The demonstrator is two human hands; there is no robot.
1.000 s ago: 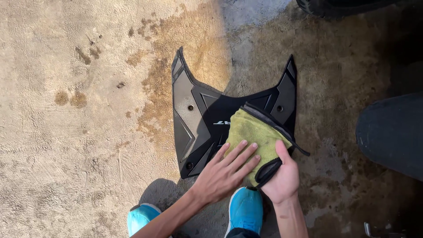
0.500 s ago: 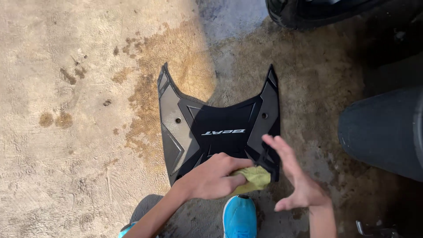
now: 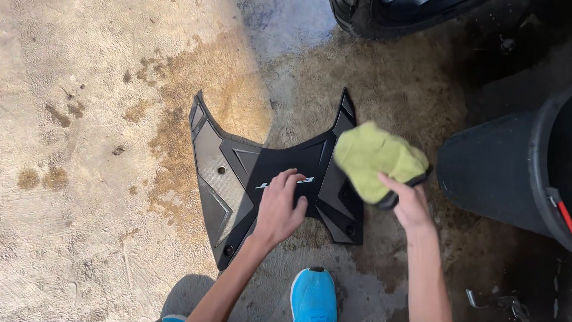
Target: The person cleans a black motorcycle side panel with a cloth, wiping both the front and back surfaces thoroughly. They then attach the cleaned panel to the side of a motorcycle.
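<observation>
A black plastic scooter floor panel (image 3: 238, 179) with two pointed wings lies flat on stained concrete. My left hand (image 3: 279, 209) rests palm down on its middle, fingers spread over the white lettering. My right hand (image 3: 410, 203) holds a yellow-green cloth (image 3: 375, 158) with a dark edge, lifted above the panel's right wing. The cloth hangs bunched from my fingers.
A black bucket (image 3: 506, 173) stands at the right, close to my right hand. A tyre (image 3: 381, 15) shows at the top edge. My blue shoe (image 3: 313, 295) is at the bottom, just below the panel. Wet patches darken the concrete (image 3: 89, 209) around the panel.
The cloth passed from under my left hand into my right, which lifted it up and right. My left hand moved onto the panel's middle. The view shifted towards the bucket.
</observation>
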